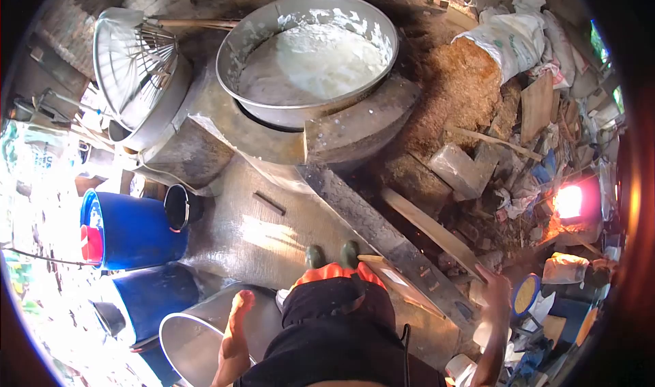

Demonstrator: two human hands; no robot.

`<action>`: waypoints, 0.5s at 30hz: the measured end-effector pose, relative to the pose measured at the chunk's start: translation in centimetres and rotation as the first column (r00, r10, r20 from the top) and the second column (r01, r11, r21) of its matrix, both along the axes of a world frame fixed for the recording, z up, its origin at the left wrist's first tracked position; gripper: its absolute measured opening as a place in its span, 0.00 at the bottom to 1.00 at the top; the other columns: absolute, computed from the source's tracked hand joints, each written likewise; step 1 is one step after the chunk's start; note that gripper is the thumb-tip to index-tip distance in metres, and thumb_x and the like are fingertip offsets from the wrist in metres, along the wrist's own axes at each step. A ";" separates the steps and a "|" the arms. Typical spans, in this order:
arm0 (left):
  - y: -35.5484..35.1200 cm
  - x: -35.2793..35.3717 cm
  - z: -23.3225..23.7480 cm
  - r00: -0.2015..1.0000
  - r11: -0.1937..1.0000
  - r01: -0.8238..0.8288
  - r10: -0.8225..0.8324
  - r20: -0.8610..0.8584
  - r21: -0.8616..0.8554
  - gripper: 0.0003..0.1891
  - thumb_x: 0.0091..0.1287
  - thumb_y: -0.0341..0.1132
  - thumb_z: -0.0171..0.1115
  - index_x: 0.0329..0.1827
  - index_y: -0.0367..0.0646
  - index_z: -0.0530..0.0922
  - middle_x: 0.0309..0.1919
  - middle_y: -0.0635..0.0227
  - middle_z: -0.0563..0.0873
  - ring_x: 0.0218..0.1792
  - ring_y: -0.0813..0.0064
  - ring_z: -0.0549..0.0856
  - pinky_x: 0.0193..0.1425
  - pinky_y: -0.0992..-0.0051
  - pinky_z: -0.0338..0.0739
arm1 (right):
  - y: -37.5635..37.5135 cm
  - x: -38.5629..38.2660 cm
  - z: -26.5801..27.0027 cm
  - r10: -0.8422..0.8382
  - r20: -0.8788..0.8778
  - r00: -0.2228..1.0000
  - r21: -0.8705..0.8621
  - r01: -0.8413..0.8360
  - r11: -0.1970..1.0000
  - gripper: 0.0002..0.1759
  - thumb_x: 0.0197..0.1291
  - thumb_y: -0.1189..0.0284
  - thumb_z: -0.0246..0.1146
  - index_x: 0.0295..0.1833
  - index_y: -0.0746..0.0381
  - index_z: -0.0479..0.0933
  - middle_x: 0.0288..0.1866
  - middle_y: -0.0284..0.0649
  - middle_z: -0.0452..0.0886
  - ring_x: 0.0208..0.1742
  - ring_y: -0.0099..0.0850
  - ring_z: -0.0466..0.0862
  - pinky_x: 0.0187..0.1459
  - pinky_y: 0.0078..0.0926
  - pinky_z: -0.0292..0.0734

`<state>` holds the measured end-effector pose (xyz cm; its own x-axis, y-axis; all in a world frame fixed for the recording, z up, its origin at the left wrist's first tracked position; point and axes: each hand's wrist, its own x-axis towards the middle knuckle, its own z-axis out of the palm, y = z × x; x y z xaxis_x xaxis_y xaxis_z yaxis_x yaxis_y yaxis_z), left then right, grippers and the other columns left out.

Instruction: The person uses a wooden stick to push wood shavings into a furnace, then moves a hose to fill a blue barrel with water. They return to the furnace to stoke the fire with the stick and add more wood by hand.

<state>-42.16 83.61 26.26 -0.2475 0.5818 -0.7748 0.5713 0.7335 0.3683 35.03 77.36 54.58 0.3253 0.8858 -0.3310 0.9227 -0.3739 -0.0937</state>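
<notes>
**A:** Where are your hands?

**B:** Both are down at my sides. My left hand (235, 319) hangs in front of a steel basin (187, 342), which sits low on my left, just beside the nearer blue barrel (153, 295). I cannot tell whether I touch its rim.

**A:** And the grip there?

**B:** It is slack, with the fingers straight and nothing in it. My right hand (496, 290) is empty too, its grip spread wide and palm down. It is just beside a blue-rimmed dish (525, 295) of yellow stuff, among the clutter on my right.

**A:** What lies ahead of you?

**B:** My green boots (332, 254) stand on a grey slab. Beyond them is a big metal pan (239, 42) holding a white mass, set into a clay stove (341, 131). A wire basket (140, 56) lies tipped on a pot to its left, near a second blue barrel (136, 230) and a black bucket (179, 207).

**A:** And to the right?

**B:** A wooden plank (430, 226) slants beside the stove, and a fire (568, 201) glows further out (too bright to make out what burns). A heap of brown husk (464, 87) spills below a white sack (512, 39).
</notes>
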 end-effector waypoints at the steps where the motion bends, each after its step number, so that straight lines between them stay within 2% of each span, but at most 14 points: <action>1: -0.3 0.1 0.1 1.000 1.000 0.001 -0.001 0.000 -0.004 0.16 0.68 0.46 0.56 0.45 0.43 0.79 0.27 0.70 0.85 0.26 0.74 0.85 0.24 0.75 0.77 | -1.5 0.4 1.0 -0.041 0.009 0.999 -0.044 0.041 0.998 0.35 0.41 0.78 0.65 0.61 0.46 0.76 0.42 0.47 0.83 0.41 0.44 0.84 0.43 0.40 0.78; 3: -1.7 -0.1 -0.5 0.992 0.983 0.118 -0.111 0.057 -0.142 0.16 0.68 0.46 0.56 0.46 0.43 0.79 0.29 0.69 0.86 0.28 0.74 0.85 0.24 0.75 0.78 | -3.6 0.2 3.0 -0.074 0.016 0.997 -0.092 0.075 0.993 0.36 0.41 0.78 0.65 0.61 0.47 0.76 0.43 0.46 0.83 0.42 0.45 0.84 0.43 0.40 0.78; 4: -2.6 0.1 -1.0 0.996 0.989 -0.029 0.041 0.077 -0.143 0.13 0.67 0.43 0.57 0.45 0.44 0.80 0.32 0.68 0.86 0.29 0.73 0.86 0.25 0.73 0.79 | -4.8 0.1 3.3 -0.106 0.005 0.994 -0.066 0.106 0.992 0.36 0.40 0.79 0.66 0.62 0.48 0.75 0.43 0.47 0.83 0.42 0.46 0.84 0.43 0.40 0.78; 5: -2.9 -0.1 -1.4 0.996 0.989 -0.029 0.041 0.077 -0.146 0.13 0.67 0.43 0.57 0.45 0.44 0.80 0.32 0.68 0.86 0.29 0.73 0.86 0.25 0.73 0.79 | -5.4 -0.2 3.8 -0.140 -0.007 0.990 -0.042 0.139 0.989 0.37 0.39 0.79 0.66 0.62 0.48 0.75 0.44 0.48 0.83 0.43 0.47 0.83 0.44 0.40 0.78; 6: -3.1 -0.3 -1.7 0.992 0.985 -0.036 0.056 0.114 -0.171 0.12 0.66 0.42 0.57 0.44 0.44 0.80 0.32 0.68 0.86 0.29 0.73 0.86 0.26 0.73 0.79 | -5.9 -0.5 4.4 -0.212 -0.061 0.975 -0.055 0.209 0.976 0.38 0.41 0.82 0.66 0.64 0.52 0.73 0.49 0.49 0.83 0.43 0.42 0.86 0.47 0.37 0.79; 7: -3.2 -0.5 -1.5 0.986 0.979 -0.035 0.066 0.150 -0.201 0.11 0.66 0.41 0.57 0.43 0.44 0.81 0.33 0.68 0.86 0.29 0.73 0.86 0.26 0.73 0.79 | -6.7 -0.7 4.0 -0.224 -0.061 0.973 -0.064 0.220 0.973 0.38 0.41 0.82 0.66 0.64 0.52 0.73 0.49 0.49 0.83 0.43 0.42 0.86 0.47 0.37 0.79; 8: -3.1 -0.7 -1.0 0.988 0.977 -0.018 0.050 0.147 -0.213 0.11 0.66 0.41 0.57 0.43 0.44 0.81 0.33 0.68 0.86 0.29 0.73 0.86 0.26 0.73 0.79 | -7.8 -0.7 2.9 -0.310 -0.212 0.927 -0.063 0.304 0.951 0.35 0.45 0.77 0.65 0.64 0.51 0.73 0.43 0.49 0.83 0.41 0.41 0.85 0.44 0.34 0.78; 10: -2.1 -0.4 -0.8 0.990 0.996 0.040 -0.028 0.139 -0.083 0.10 0.65 0.40 0.58 0.39 0.44 0.81 0.29 0.69 0.85 0.29 0.74 0.86 0.26 0.74 0.79 | -9.4 -0.7 0.3 -0.421 -0.431 0.798 -0.134 0.405 0.904 0.31 0.52 0.74 0.62 0.66 0.50 0.71 0.35 0.40 0.76 0.31 0.30 0.77 0.33 0.28 0.71; 13: 1.3 0.0 -0.4 0.983 0.983 0.173 -0.169 0.071 -0.057 0.11 0.65 0.42 0.57 0.35 0.44 0.80 0.25 0.70 0.84 0.27 0.76 0.84 0.25 0.75 0.78 | -8.8 -3.0 -6.2 -0.508 -0.678 0.532 -0.284 0.448 0.848 0.26 0.64 0.71 0.57 0.68 0.50 0.68 0.22 0.26 0.67 0.16 0.15 0.63 0.16 0.18 0.59; 15: 4.0 0.9 0.6 0.969 0.972 0.228 -0.233 0.084 0.063 0.13 0.65 0.43 0.55 0.31 0.44 0.80 0.21 0.71 0.82 0.24 0.78 0.83 0.24 0.75 0.77 | -6.7 -4.7 -8.6 -0.582 -0.751 0.313 -0.390 0.501 0.772 0.26 0.65 0.68 0.57 0.68 0.49 0.67 0.20 0.23 0.63 0.14 0.14 0.58 0.14 0.17 0.54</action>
